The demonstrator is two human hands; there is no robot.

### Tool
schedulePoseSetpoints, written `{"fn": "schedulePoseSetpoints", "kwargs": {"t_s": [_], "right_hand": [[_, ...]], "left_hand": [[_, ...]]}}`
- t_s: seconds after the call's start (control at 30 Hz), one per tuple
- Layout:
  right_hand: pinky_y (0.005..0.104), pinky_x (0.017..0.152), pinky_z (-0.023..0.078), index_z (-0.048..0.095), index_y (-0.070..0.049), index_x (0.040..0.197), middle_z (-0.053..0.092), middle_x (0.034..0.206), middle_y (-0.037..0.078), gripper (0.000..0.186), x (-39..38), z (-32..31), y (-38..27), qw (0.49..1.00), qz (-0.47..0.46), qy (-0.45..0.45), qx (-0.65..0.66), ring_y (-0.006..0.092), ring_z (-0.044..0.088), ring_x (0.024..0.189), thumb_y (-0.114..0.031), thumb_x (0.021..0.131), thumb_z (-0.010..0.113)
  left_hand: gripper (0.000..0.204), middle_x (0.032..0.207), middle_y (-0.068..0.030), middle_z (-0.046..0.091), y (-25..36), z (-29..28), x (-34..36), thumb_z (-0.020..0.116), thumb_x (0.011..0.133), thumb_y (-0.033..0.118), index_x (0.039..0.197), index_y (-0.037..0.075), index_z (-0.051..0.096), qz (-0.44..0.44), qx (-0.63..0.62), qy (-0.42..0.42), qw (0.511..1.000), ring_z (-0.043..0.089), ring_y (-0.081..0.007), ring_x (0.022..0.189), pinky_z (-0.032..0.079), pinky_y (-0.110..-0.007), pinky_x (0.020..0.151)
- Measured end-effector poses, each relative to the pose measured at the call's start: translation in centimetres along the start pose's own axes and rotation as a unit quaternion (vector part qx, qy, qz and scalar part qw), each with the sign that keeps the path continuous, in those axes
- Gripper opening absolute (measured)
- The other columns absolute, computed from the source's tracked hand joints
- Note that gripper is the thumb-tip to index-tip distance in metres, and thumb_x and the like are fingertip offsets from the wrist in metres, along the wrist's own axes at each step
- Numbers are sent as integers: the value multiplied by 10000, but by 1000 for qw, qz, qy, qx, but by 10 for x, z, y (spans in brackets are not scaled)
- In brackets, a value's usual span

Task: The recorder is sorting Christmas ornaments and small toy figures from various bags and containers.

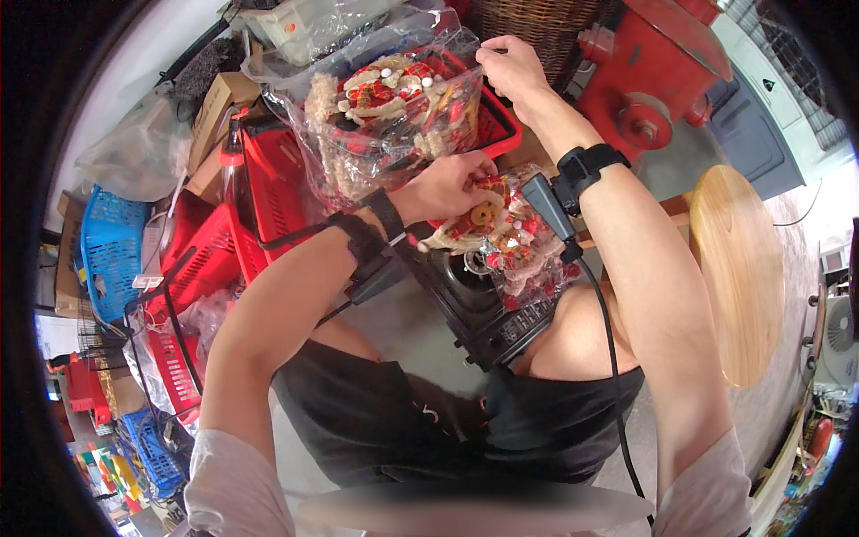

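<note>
My left hand (456,183) is closed on a plastic-wrapped plush festive decoration (521,242) in red, cream and tan, held over a black portable gas stove (447,291). My right hand (510,67) reaches up with fingers pinched at the edge of a large clear plastic bag (452,49). That bag holds several similar red and cream ornaments (385,89) and sits in a red plastic basket (501,134). Both my wrists wear black straps with devices and cables.
Red baskets (264,188), a blue basket (112,251), cardboard boxes and a glass bottle crowd the left. A wicker basket (528,22), a large red metal object (649,67) and a grey cabinet stand behind. A round wooden stool top (743,277) is at my right.
</note>
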State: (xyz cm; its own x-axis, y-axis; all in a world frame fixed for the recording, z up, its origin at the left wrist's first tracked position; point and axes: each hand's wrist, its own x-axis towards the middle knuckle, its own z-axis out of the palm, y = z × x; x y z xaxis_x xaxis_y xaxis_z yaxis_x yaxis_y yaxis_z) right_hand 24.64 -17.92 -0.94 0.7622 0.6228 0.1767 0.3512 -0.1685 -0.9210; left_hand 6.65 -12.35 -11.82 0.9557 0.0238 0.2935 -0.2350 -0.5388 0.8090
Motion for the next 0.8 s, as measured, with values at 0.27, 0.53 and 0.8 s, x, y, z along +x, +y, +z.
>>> {"fn": "schedulePoseSetpoints", "kwargs": {"t_s": [0.27, 0.53, 0.8], "right_hand": [[309, 641, 478, 662, -25, 1252, 681, 954, 37, 347, 13, 12, 14, 999, 0, 38, -28, 113, 574, 748, -189, 947, 676], [323, 603, 502, 701, -10, 1168, 715, 925, 62, 316, 28, -5, 27, 993, -10, 78, -91, 134, 627, 740, -227, 939, 687], [428, 1004, 540, 713, -54, 1211, 748, 1193, 210, 426, 6, -9, 0, 1000, 18, -25, -1, 353, 712, 1152, -345, 899, 713]], "left_hand": [[393, 1051, -200, 726, 49, -28, 10, 718, 956, 173, 1281, -22, 615, -153, 204, 16, 967, 717, -265, 973, 575, -395, 826], [342, 1005, -158, 706, 58, -94, -6, 697, 976, 114, 1277, -4, 587, -62, 243, 277, 928, 685, -203, 878, 546, -350, 748], [305, 960, -115, 686, 52, -167, 22, 675, 996, 56, 1274, 14, 558, 33, 243, 513, 823, 652, -141, 782, 517, -304, 670]]}}
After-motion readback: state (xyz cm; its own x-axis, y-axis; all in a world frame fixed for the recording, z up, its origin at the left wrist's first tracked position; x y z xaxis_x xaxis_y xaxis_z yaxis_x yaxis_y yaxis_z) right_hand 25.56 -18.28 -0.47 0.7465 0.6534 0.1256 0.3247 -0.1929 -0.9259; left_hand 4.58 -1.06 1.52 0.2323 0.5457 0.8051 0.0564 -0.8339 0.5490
